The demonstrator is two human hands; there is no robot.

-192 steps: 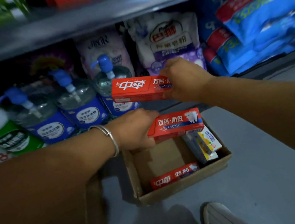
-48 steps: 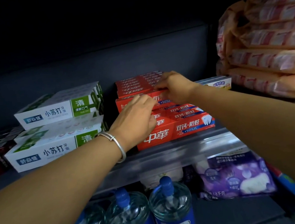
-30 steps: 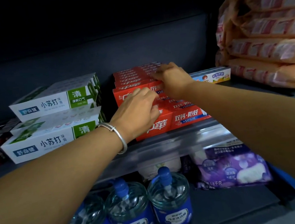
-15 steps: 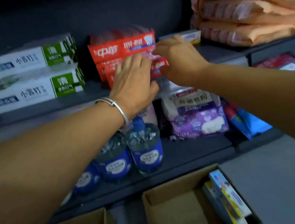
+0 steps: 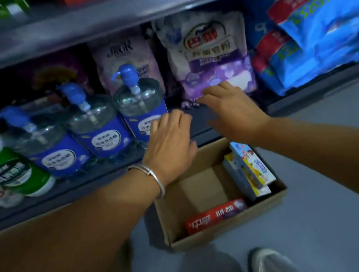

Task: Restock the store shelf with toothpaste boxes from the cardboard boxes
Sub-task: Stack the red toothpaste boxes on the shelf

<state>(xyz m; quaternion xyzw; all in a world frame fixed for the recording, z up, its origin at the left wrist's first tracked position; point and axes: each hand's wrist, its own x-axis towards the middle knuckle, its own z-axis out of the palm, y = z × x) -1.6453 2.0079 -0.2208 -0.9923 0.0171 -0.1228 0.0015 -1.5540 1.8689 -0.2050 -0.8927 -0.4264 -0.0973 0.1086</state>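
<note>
**Both hands empty above the open carton**

The left hand (image 5: 170, 144), a silver bangle (image 5: 149, 174) on its wrist, hangs palm-down with fingers loosely spread, holding nothing, just over the back edge of the cardboard box (image 5: 275, 200) on the floor. The right hand (image 5: 232, 110) is spread too, empty, in front of the lower shelf (image 5: 307, 97). Below them in the box, a red toothpaste box (image 5: 215, 216) lies flat along the near wall; two pale boxes (image 5: 250, 172) stand on edge at its right side.
</note>
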